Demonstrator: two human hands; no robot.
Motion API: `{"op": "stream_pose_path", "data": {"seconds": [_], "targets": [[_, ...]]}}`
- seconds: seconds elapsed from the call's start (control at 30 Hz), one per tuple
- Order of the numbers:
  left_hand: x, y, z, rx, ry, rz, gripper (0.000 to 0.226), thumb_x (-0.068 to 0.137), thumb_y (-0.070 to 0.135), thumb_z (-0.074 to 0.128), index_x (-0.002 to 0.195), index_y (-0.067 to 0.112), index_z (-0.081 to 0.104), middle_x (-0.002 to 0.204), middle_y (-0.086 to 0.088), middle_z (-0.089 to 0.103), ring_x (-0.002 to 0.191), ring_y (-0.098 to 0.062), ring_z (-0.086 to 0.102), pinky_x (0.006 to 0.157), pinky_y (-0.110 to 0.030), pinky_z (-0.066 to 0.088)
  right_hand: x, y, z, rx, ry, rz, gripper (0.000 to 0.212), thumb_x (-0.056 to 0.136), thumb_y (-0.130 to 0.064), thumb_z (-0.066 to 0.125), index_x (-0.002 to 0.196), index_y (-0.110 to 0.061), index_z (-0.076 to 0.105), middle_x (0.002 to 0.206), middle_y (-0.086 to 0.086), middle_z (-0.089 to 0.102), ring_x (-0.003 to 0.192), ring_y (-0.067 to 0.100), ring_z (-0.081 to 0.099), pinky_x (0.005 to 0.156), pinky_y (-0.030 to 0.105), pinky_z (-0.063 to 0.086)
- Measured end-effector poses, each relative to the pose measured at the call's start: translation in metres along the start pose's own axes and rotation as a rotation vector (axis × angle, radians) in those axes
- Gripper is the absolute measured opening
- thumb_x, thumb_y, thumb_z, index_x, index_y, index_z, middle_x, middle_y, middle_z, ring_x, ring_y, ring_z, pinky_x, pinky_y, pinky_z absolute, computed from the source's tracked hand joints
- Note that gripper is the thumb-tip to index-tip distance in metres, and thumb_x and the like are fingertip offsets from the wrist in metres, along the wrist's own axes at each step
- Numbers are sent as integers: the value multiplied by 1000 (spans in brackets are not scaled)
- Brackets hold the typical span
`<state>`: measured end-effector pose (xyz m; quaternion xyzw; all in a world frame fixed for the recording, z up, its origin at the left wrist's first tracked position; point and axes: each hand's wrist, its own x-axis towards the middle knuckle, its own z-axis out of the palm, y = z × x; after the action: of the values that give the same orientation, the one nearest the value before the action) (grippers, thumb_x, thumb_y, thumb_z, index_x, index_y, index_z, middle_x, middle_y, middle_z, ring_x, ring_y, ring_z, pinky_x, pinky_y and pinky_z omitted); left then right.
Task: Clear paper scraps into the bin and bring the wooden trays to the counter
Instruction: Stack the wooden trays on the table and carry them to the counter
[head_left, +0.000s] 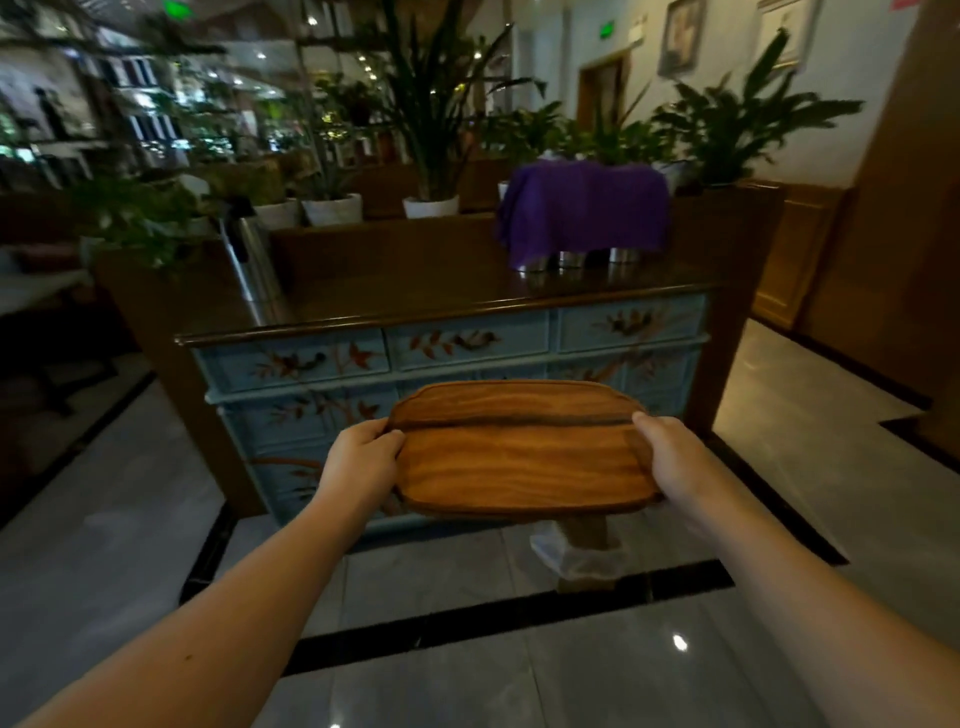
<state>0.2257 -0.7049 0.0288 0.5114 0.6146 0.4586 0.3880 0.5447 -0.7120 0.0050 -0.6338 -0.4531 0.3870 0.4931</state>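
I hold stacked oval wooden trays level in front of me, one offset behind the other. My left hand grips their left end and my right hand grips their right end. They hang in the air in front of a blue painted cabinet with a dark wooden counter top. Below the trays, on the floor, stands a small bin lined with a clear plastic bag, partly hidden by the trays. No paper scraps show.
A purple cloth covers metal containers at the counter's back right. A steel flask stands at its left. Potted plants line the ledge behind. A wooden column rises at right. The floor is glossy tile with black bands.
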Motion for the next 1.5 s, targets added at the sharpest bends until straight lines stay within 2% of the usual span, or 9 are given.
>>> {"op": "stream_pose_path", "data": {"seconds": [0.13, 0.27, 0.37, 0.6, 0.83, 1.0, 1.17, 1.33, 1.5], "targets": [[46, 0, -10, 9, 103, -12, 31, 89, 24, 51, 70, 38, 71, 58, 1, 70, 48, -15, 63, 44, -30, 50, 59, -15, 35, -38, -65, -94, 52, 95, -41, 45, 85, 8, 61, 65, 3, 59, 51, 4, 59, 55, 23, 45], [99, -3, -24, 2, 126, -1, 21, 90, 24, 51, 84, 28, 71, 76, -7, 73, 61, -19, 69, 50, -31, 55, 116, -21, 76, 5, -184, -46, 38, 80, -47, 58, 103, -16, 64, 96, 6, 70, 84, 20, 68, 69, 38, 54], [154, -9, -36, 4, 160, 23, 18, 91, 26, 52, 85, 29, 69, 78, -3, 73, 63, -14, 68, 53, -29, 52, 165, -26, 116, 30, -232, -55, 35, 75, -46, 64, 104, -26, 64, 99, -1, 72, 84, 16, 69, 67, 33, 53], [301, -17, -65, 33, 170, 30, 11, 89, 25, 57, 86, 27, 68, 75, -3, 73, 65, -21, 69, 62, -38, 57, 280, -56, 203, -3, -210, -46, 25, 82, -40, 63, 101, -24, 65, 100, 2, 71, 86, 19, 68, 68, 35, 51], [428, -15, -97, 122, 81, 38, 12, 85, 22, 63, 89, 25, 74, 77, 2, 75, 72, -16, 69, 70, -34, 55, 374, -83, 268, -75, -127, -33, 45, 84, -45, 65, 116, -16, 54, 108, 1, 61, 92, 20, 62, 70, 36, 52], [493, -14, -98, 109, 68, 19, 9, 85, 24, 64, 89, 28, 70, 74, 4, 72, 61, -9, 66, 55, -23, 48, 432, -94, 295, -134, -162, -56, 37, 83, -45, 65, 107, -17, 59, 105, 6, 64, 91, 22, 64, 75, 42, 55], [559, -13, -84, 84, 64, -6, 13, 85, 22, 63, 78, 32, 67, 77, 4, 73, 66, -10, 69, 58, -24, 52, 496, -97, 320, -132, -180, -53, 36, 81, -43, 67, 108, -21, 57, 106, 3, 64, 92, 21, 63, 69, 38, 53], [634, -19, -65, 102, 67, -47, 13, 86, 16, 62, 83, 27, 68, 76, 0, 73, 65, -15, 70, 59, -28, 54, 578, -96, 340, -195, -223, -77, 42, 82, -43, 67, 114, -18, 57, 108, 2, 63, 95, 22, 62, 82, 44, 53], [714, -25, -47, 174, 97, -108, 10, 87, 18, 62, 92, 26, 65, 85, 0, 70, 72, -13, 67, 59, -24, 50, 666, -102, 365, -302, -311, -40, 49, 82, -47, 67, 121, -22, 51, 103, -7, 56, 91, 13, 57, 73, 32, 50]]}}
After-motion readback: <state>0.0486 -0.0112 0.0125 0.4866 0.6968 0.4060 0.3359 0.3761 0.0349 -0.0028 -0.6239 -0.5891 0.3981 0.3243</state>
